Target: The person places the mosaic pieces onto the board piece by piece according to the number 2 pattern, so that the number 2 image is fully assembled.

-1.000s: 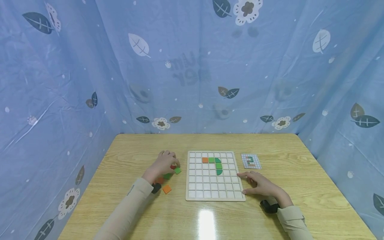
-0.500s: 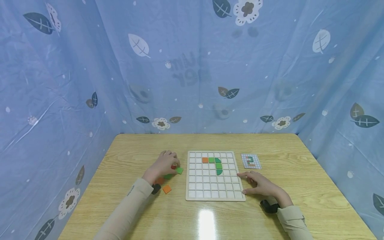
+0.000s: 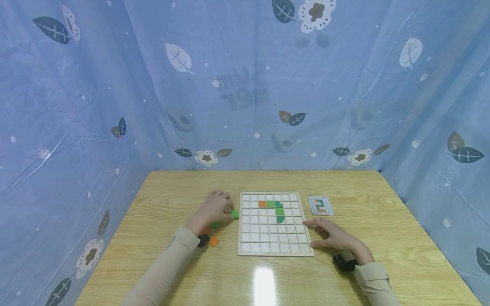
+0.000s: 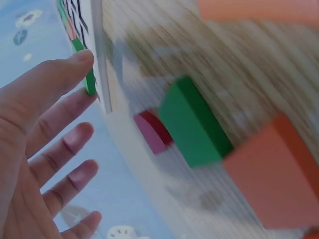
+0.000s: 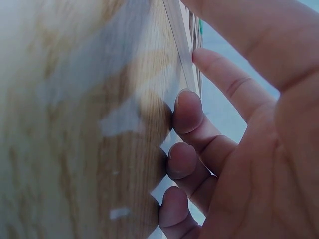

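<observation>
Between thumb and index finger, my left hand (image 3: 215,208) pinches a light green square tile (image 3: 235,213) at the left edge of the gridded board (image 3: 240,238). In the left wrist view the tile (image 4: 90,82) shows edge-on by the fingertips, the other fingers spread. On the board an orange square (image 3: 262,204), two green squares and two dark green rounded pieces form a hook shape. My right hand (image 3: 333,235) touches the board's right edge with index finger and thumb. In the right wrist view its other fingertips (image 5: 182,159) rest on the table.
Under and beside the left hand lie loose pieces: a dark green one (image 4: 192,124), a red one (image 4: 152,132) and orange ones (image 3: 214,241), partly hidden by the hand. A small pattern card (image 3: 320,205) lies right of the board. Blue curtains surround the wooden table (image 3: 183,182).
My left hand has moved right with the light green tile, from the loose pieces to the board's left edge. The right hand stays at the board's right edge.
</observation>
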{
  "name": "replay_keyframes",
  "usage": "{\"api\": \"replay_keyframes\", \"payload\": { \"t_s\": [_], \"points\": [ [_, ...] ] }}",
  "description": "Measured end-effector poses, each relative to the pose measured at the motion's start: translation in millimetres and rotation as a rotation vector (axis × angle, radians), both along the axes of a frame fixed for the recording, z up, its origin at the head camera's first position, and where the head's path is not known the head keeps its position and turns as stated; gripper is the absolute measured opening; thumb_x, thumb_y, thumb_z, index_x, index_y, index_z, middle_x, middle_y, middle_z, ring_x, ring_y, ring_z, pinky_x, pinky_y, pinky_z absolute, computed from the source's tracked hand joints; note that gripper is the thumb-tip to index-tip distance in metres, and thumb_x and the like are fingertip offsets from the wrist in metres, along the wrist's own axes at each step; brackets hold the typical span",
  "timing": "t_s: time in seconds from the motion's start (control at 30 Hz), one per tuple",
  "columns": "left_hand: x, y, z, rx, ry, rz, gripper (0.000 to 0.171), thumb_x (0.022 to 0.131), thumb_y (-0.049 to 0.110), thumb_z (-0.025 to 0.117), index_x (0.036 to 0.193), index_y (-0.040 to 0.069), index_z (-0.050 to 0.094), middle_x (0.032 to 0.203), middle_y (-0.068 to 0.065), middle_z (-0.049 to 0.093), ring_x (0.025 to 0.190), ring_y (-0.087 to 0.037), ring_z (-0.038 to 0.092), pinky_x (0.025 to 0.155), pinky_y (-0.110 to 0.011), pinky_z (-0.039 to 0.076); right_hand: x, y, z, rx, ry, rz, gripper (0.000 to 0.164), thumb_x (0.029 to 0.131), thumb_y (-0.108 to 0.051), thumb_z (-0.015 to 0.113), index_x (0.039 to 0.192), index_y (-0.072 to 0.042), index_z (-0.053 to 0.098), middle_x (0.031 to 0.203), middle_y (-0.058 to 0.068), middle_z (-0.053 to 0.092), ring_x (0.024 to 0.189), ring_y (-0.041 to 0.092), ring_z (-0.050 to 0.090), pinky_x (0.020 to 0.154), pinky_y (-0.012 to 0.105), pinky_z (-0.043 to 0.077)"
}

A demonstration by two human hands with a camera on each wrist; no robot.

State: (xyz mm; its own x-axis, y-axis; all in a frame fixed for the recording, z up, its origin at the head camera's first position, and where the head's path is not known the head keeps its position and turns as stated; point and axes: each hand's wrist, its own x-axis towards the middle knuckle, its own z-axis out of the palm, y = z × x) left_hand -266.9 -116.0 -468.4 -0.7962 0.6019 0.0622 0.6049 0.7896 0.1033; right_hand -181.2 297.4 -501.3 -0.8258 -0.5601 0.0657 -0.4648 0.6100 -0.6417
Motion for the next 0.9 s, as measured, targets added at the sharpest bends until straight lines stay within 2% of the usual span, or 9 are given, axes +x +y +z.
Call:
{"api": "replay_keyframes", "payload": {
  "t_s": [0.23,0.43,0.63,0.9],
  "points": [
    [-1.1,14,-2.0,0.026,0.019,-0.027,0.027,0.073,0.045,0.074,0.091,0.025,0.071,0.101,0.006,0.058,0.099,-0.017,0.048,0.104,-0.050,0.030,-1.1,1,-3.2,-0.007,0.006,0.002,0.061,0.077,-0.023,0.075,0.128,-0.001,0.051,0.085,0.007,0.047,0.074,0.018,0.037,0.059,0.026,0.030],
    [0.0,26,-3.2,0.015,0.037,-0.046,0.030,0.073,0.049,0.073,0.093,0.027,0.071,0.104,0.006,0.059,0.102,-0.016,0.048,0.104,-0.048,0.030,-0.7,1,-2.4,0.004,0.014,0.011,0.062,0.078,-0.031,0.073,0.130,-0.007,0.051,0.086,0.002,0.047,0.077,0.011,0.037,0.061,0.024,0.031],
    [1.1,39,-1.2,0.008,0.021,-0.064,0.029,0.075,0.048,0.071,0.093,0.026,0.071,0.105,0.005,0.059,0.105,-0.019,0.048,0.105,-0.048,0.029,-0.8,2,-2.9,-0.003,0.005,0.001,0.064,0.077,-0.038,0.072,0.131,-0.009,0.051,0.086,-0.001,0.048,0.077,0.009,0.039,0.063,0.022,0.033],
    [1.0,54,-4.3,0.032,0.033,-0.096,0.030,0.075,0.051,0.070,0.093,0.027,0.070,0.103,0.006,0.060,0.103,-0.017,0.049,0.106,-0.048,0.029,-0.8,2,-2.6,-0.011,0.036,0.010,0.062,0.078,-0.033,0.073,0.130,-0.007,0.051,0.085,0.000,0.048,0.076,0.009,0.038,0.061,0.024,0.033]
  ]
}}
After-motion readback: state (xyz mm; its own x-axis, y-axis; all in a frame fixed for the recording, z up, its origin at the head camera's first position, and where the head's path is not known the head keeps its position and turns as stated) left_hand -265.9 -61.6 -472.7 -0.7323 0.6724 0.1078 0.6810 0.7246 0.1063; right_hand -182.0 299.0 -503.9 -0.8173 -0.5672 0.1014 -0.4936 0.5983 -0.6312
